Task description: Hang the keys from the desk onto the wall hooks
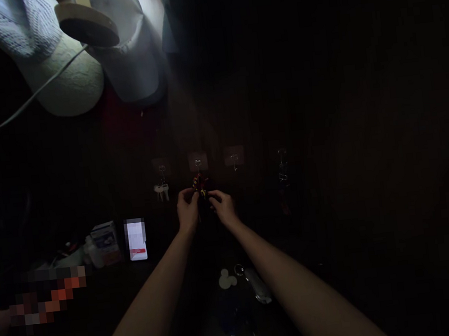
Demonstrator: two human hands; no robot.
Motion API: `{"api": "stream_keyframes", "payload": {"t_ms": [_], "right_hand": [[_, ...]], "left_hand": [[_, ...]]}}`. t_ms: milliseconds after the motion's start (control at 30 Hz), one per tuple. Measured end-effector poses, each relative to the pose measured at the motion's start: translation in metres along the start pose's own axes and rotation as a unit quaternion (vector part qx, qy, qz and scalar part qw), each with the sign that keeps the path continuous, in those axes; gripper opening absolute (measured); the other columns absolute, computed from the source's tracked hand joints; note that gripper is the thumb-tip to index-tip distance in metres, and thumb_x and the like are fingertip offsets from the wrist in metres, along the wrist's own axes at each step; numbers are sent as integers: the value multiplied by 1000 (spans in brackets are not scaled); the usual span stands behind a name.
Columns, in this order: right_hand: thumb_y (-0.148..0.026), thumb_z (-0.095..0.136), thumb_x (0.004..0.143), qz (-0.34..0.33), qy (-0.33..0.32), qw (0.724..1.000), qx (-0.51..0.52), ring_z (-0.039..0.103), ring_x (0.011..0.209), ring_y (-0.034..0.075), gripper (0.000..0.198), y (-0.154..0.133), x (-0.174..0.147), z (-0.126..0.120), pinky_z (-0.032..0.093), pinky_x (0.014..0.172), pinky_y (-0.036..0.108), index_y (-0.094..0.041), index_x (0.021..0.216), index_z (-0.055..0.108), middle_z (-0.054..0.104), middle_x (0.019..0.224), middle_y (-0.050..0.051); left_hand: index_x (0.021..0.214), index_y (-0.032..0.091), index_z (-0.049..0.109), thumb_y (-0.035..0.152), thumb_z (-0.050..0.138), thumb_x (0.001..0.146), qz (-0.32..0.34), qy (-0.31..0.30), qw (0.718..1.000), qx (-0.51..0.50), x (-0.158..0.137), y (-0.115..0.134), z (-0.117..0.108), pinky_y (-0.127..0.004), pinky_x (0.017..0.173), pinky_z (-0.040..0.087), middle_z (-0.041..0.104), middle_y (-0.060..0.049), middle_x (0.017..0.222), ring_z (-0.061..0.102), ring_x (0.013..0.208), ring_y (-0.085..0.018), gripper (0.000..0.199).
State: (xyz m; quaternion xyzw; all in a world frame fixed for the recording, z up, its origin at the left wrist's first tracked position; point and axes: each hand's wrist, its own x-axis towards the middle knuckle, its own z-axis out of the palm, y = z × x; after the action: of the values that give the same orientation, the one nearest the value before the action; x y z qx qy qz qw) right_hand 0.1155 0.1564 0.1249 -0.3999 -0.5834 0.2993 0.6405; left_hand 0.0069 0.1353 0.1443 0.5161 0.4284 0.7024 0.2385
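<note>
A small red, black and yellow bundle [200, 185] hangs just below the second hook [198, 163] from the left; darkness hides its exact kind. My left hand [188, 206] is closed at its left side, thumb and fingers pinching its lower edge. From the right, my right hand [224, 206] also pinches at its lower edge, fingertips drawn together. Several keys [161, 190] dangle from the hook to the left. To the right is a bare hook [234, 159], and farther right another hook carries a dark metallic bunch [283, 175].
Caps [130, 76] and a round wooden disc [87, 24] hang at the upper left, with a white cable [40, 94]. Lower down are a lit phone [136, 240], a box [106, 243], a key fob [257, 286] and a pale three-lobed piece [225, 279].
</note>
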Motion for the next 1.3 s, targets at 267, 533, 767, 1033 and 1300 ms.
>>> {"api": "stream_keyframes", "payload": {"t_ms": [267, 533, 767, 1033, 1300], "right_hand": [[-23, 47, 77, -30, -27, 998, -43, 62, 87, 17, 32, 4, -12, 20, 47, 80, 31, -27, 104, 65, 69, 95, -1], [-20, 48, 78, -13, -14, 997, -69, 61, 93, 17, 43, 7, -27, 6, 45, 85, 31, -26, 121, 56, 68, 99, 3], [-20, 52, 75, 32, -8, 998, -47, 62, 82, 16, 42, 15, -44, -4, 48, 78, 30, -29, 116, 60, 68, 93, 1], [-20, 50, 76, 50, -40, 997, -51, 63, 88, 16, 42, 23, -75, -26, 48, 81, 33, -29, 117, 58, 69, 96, 1], [-19, 50, 77, 52, -43, 993, -100, 63, 96, 18, 39, 36, -109, -68, 45, 89, 36, -25, 115, 60, 69, 100, 4]], "left_hand": [[103, 21, 52, 14, 48, 77, 38, -8, 999, 24, 2, -14, -7, -30, 94, 39, 60, -4, 108, 55, 103, -15, 27], [101, 21, 58, 14, 52, 75, -17, -25, 998, 50, -14, -31, -17, -33, 96, 38, 64, -4, 107, 56, 104, -18, 27], [101, 21, 58, 15, 52, 77, -58, -59, 995, 52, -37, -47, -25, -32, 92, 41, 66, -5, 104, 60, 99, -17, 26], [97, 21, 59, 14, 56, 74, -107, -70, 991, 47, -77, -64, -38, -32, 91, 42, 67, -5, 100, 61, 97, -18, 24], [96, 20, 60, 18, 58, 72, -132, -93, 986, 29, -115, -73, -53, -33, 89, 44, 68, -5, 96, 62, 96, -20, 24]]}}
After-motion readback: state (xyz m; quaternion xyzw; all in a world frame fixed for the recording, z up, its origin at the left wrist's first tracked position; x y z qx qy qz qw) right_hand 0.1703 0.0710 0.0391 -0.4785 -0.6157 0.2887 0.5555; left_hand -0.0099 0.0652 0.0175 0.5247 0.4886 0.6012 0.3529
